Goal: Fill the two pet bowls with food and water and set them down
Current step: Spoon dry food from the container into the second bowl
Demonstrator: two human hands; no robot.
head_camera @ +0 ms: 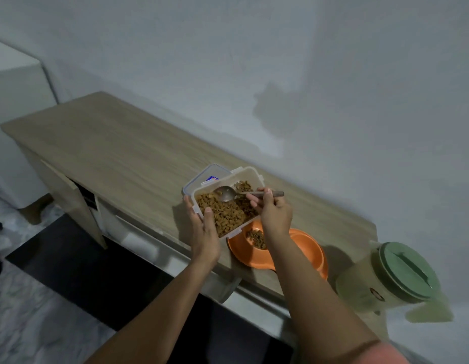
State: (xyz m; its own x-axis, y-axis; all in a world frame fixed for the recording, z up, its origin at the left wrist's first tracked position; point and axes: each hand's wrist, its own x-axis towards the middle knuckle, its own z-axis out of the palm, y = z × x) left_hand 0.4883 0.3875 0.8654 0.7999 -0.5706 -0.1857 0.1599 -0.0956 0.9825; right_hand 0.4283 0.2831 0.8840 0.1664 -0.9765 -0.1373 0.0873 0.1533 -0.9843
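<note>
The left hand (204, 232) is gripping the clear rectangular plastic food container (225, 203) by its near-left wall, thumb curled over the rim, fingers underneath and out of sight; the container is being held tilted above the orange plastic double pet bowl (304, 248), overlapping the bowl's left edge. The right hand (274, 211) is pinching the handle of the metal spoon (228, 194), whose bowl is lying over the brown kibble (228, 214) in the container; a small heap of kibble is sitting in the orange bowl's left well. The orange bowl is resting at the near edge of the long light-wood tabletop (110, 143); the clear lid (204, 177) is lying behind the container, farther from the bowl. To the bowl's right, the pale jug with a green lid (396, 274) is standing at the tabletop's right end; to the bowl's left, the tabletop is running bare to its far corner.
</note>
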